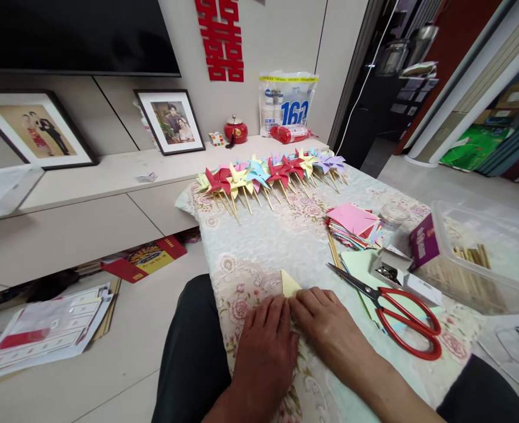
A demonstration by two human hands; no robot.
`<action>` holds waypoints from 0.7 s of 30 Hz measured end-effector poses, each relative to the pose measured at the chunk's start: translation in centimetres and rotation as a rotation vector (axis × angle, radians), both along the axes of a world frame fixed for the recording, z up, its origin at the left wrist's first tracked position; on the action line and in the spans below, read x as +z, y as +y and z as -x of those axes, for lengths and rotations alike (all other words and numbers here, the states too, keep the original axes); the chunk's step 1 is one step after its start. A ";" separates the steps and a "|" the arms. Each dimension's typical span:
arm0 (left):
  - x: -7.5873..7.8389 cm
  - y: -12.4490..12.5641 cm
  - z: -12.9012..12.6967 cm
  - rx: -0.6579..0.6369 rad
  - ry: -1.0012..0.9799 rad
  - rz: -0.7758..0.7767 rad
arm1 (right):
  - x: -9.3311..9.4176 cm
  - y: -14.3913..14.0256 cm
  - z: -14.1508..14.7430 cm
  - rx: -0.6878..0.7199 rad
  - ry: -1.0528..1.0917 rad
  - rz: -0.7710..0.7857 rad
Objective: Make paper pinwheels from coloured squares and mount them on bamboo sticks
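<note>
A small piece of pale yellow paper (289, 285) lies on the flowered tablecloth, folded to a point at its top. My left hand (265, 346) is on its lower left, fingers close together and pressing it to the cloth. From the right, my right hand (325, 320) presses its other side, fingers bent over the edge. Most of the sheet is hidden under both hands. Beside my right hand lie red-handled scissors (394, 299), blades pointing to the far left, partly over light green paper sheets (360, 267).
Finished paper pinwheels (268, 173) on sticks lie along the far table end. At right are a stack of coloured paper squares (355, 222), a small box of metal pieces (391, 271) and a clear tub (484, 270) of sticks. A low cabinet (127, 176) stands behind.
</note>
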State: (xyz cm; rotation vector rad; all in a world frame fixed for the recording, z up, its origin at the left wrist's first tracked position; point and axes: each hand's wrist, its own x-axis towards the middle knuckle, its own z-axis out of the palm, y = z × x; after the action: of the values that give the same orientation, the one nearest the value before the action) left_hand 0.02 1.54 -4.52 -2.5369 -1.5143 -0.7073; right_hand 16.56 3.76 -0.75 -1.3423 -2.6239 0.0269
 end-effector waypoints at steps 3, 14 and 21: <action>0.3 0.1 0.4 -0.045 0.015 -0.008 | -0.8 -0.8 0.3 -0.011 -0.043 -0.109; 0.0 0.1 0.2 -0.072 0.064 -0.081 | -1.4 -2.6 1.4 -0.093 -0.146 -0.255; -0.5 0.1 0.1 -0.062 0.019 -0.091 | -0.2 -1.6 0.3 -0.102 -0.067 -0.149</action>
State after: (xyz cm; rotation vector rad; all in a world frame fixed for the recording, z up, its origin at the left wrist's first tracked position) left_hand -0.06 1.66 -5.01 -2.5250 -1.3710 -0.7405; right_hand 16.30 2.15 -0.98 -1.4456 -2.5490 -0.2265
